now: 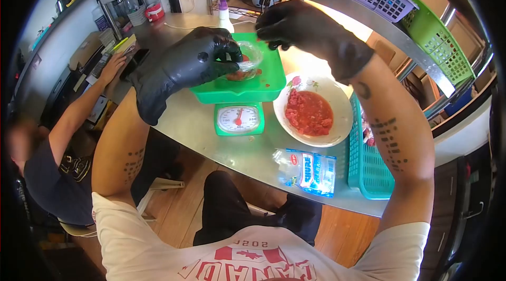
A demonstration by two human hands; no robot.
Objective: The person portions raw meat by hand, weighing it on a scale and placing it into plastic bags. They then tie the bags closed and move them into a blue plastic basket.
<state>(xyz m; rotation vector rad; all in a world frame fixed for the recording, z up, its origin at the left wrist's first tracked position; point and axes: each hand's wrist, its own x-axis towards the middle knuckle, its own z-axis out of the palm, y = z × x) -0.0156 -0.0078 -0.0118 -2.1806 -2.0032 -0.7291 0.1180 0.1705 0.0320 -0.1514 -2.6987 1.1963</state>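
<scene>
My left hand (192,60), in a black glove, is closed on the rim of a clear plastic bag (252,54) with some red ground meat inside. The bag rests in the green tray (273,67) of a kitchen scale (239,119), whose dial faces me. Gloved in black too, my right hand (303,31) hangs over the tray's right side, its fingers bent together; what they hold, if anything, I cannot make out. To the right stands a white floral bowl (341,104) of red ground meat (308,112) in reddish liquid.
A blue-and-white packet of plastic bags (316,173) lies near the table's front edge. Beside it is a teal basket (369,175), partly behind my right arm. A purple-capped bottle (224,16) stands behind the scale. At left, another person's arm (79,104) reaches onto a desk.
</scene>
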